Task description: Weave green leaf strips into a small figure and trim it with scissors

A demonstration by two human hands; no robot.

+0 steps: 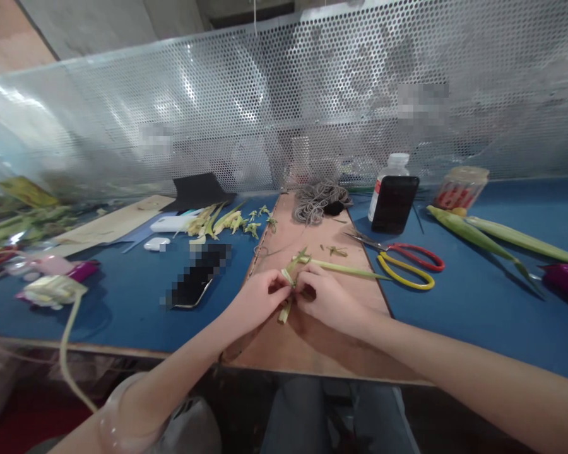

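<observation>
My left hand [260, 295] and my right hand [329, 299] meet over a wooden board, fingertips pinched together. Between them is a small folded piece of pale green leaf strip [284, 313], with ends sticking out above and below the fingers. The exact grip is partly hidden by the fingers. A long green leaf strip [353, 270] stretches from beside my right hand towards the scissors [407, 265], which have one red and one yellow handle and lie with blades apart. Small green scraps [337, 251] lie just beyond my hands.
Grey cord [319, 200] is heaped at the board's far end. A black phone [394, 205] leans against a white bottle [397, 165]; another phone [201, 277] lies left. Leaf pieces [227, 222], a jar [462, 189] and long green leaves [478, 236] are around. Perforated metal [265, 113] stands behind.
</observation>
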